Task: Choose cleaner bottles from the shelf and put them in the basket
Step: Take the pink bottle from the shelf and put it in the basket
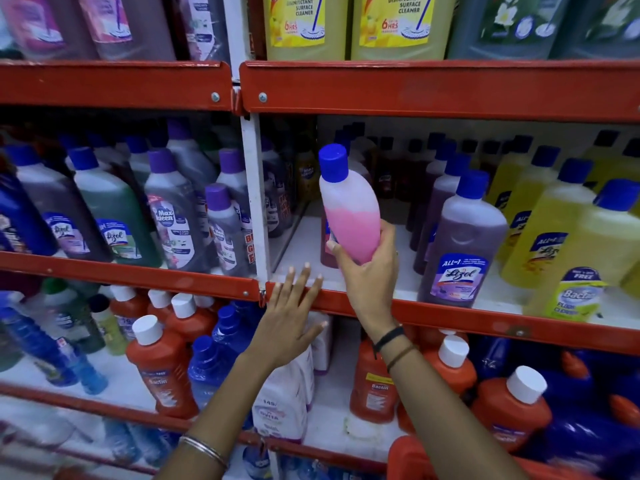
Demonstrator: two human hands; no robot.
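Observation:
My right hand point(367, 271) grips a bottle of pink cleaner point(346, 206) with a blue cap, holding it by its lower half. It is tilted a little to the left, in front of the middle shelf. My left hand point(289, 317) is spread flat with fingers apart, its fingertips at the red front edge of the middle shelf point(450, 311). It holds nothing. No basket shows in this view.
Purple bottle point(457, 244) and yellow bottles point(561, 244) stand right of the pink one. Purple, green and blue bottles point(114, 216) fill the left bay. Orange white-capped bottles point(162, 362) crowd the lower shelf. Large yellow-labelled jugs point(304, 26) sit above. A white upright post point(254, 195) divides the bays.

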